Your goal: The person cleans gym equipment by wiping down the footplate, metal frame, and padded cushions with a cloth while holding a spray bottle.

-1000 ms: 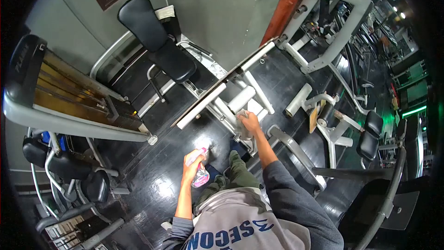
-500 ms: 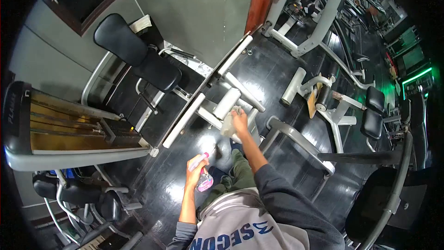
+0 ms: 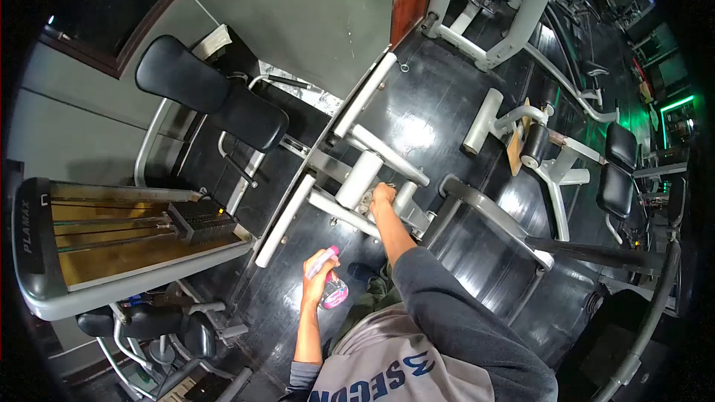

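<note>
My left hand [image 3: 316, 277] is closed round a spray bottle [image 3: 334, 294] with a pink and white trigger head and a pink label, held low in front of my body. My right hand [image 3: 383, 195] grips a pale, crumpled cloth [image 3: 366, 201] and presses it against the white frame of a gym machine, beside a thick white tube [image 3: 360, 179]. Part of the cloth is hidden by my fingers and the frame. Further white tubes [image 3: 389, 155] of the machine lie just beyond my right hand.
A black padded seat [image 3: 253, 115] stands at the upper left, with a weight stack [image 3: 201, 222] below it. At the right are a grey curved frame [image 3: 491, 216], a machine with black pads [image 3: 616, 192] and a white roller [image 3: 484, 120]. Black flooring [image 3: 417, 119] runs between the machines.
The cloth hung loosely below my right hand half a second ago; now it is bunched against the frame. The view has turned and shifted. My left hand still holds the bottle.
</note>
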Motion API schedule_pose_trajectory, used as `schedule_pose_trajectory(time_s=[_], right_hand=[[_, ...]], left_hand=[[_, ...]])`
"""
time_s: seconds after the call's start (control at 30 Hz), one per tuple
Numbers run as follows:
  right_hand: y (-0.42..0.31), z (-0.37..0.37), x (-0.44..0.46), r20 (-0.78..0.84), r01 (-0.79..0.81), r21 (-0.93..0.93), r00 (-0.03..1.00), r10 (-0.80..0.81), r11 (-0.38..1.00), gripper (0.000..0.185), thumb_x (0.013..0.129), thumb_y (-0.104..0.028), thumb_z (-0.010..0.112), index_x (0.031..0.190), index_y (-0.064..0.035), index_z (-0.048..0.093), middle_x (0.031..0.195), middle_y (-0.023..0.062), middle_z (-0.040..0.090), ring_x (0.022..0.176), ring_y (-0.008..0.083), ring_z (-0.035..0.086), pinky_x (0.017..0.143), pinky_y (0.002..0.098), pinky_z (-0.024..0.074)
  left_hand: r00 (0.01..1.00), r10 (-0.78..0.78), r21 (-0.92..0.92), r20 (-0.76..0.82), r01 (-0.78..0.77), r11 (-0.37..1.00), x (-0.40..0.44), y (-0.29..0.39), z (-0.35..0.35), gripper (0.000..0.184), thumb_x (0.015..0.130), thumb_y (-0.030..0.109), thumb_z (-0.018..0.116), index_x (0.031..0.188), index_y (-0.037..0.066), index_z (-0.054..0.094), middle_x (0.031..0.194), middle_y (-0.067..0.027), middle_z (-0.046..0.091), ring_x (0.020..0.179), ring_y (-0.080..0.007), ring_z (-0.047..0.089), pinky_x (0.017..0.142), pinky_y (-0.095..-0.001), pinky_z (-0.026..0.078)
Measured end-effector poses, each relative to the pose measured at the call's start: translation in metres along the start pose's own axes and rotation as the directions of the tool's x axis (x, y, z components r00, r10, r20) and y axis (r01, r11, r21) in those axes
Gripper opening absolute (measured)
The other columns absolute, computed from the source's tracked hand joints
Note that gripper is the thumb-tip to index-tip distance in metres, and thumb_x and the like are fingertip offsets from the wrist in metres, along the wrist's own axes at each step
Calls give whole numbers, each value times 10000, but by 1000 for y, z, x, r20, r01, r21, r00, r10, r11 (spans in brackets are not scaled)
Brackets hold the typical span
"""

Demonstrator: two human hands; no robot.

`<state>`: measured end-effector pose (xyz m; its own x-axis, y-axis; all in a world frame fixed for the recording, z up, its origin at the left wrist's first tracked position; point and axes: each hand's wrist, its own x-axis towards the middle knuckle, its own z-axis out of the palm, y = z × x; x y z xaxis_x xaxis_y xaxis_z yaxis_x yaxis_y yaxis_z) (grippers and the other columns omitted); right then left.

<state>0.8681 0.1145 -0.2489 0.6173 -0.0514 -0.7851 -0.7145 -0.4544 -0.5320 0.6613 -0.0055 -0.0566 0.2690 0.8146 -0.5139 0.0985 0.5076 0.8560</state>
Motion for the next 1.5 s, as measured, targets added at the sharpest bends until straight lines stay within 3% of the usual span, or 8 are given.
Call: schedule_pose_trajectory(time_s=[0.13,0.43,0.6,0.73,1.1,1.3,1.43,1.5], right_hand=[[5,-35,-23,418,117,147,892,-169,982,326,880,-68,479,1191,-14,561,1091,120,623,928,224,616,800,373,506],[-38,-24,13,436,108,0,895,-97,994,225,845,-132,546,1022,1,588,963,108,610,902,250,612,796,472,504],[-39,-45,27,798,-613,300,581,161,731,329,947,-259,509,1137,2,570,1074,160,642,954,291,632,827,500,518],[-43,-68,44,867,-586,338,499,0,736,407,953,-331,498,1157,14,567,1132,182,650,978,284,654,766,500,549],[-38,-26,37,619,-409,217,760,199,886,294,961,-248,449,1144,-65,589,1120,133,650,1019,293,640,900,494,519],[-66,-98,35,928,-557,203,371,23,805,292,967,-203,421,1151,-51,590,1116,123,647,1009,282,639,912,449,519],[-141,-148,-18,784,140,63,606,-136,988,298,923,-169,557,1194,-50,591,1114,72,654,987,215,641,855,361,515],[-153,-141,6,640,744,-55,538,-548,666,350,894,-188,596,1201,-21,570,1076,166,673,988,270,653,860,351,502]], left_hand=[[1000,4,30,12,-5,1000,18,9,14,204,848,209,624,815,8,608,764,-88,645,513,-148,583,518,-274,454],[997,46,73,57,-50,996,64,36,41,205,848,209,625,841,6,600,751,-79,629,514,-145,574,526,-276,457],[998,55,40,43,-57,998,90,39,54,218,872,200,612,933,-9,624,775,-86,636,520,-147,581,517,-278,464],[997,52,43,62,-55,998,112,42,60,213,874,202,620,944,1,628,777,-88,638,522,-145,581,520,-269,470],[984,-47,-142,174,73,987,149,40,82,225,904,206,596,948,-15,601,778,-100,615,493,-165,572,537,-337,550],[976,-77,-147,203,109,983,160,38,84,263,920,253,574,914,-10,593,789,-107,605,489,-168,568,597,-391,583],[987,-88,-163,132,109,980,165,43,87,274,912,266,585,934,-6,603,819,-113,605,487,-169,566,582,-407,580],[989,-107,-139,100,120,983,164,43,90,283,906,271,591,934,-10,609,826,-114,605,479,-168,561,570,-399,576]])
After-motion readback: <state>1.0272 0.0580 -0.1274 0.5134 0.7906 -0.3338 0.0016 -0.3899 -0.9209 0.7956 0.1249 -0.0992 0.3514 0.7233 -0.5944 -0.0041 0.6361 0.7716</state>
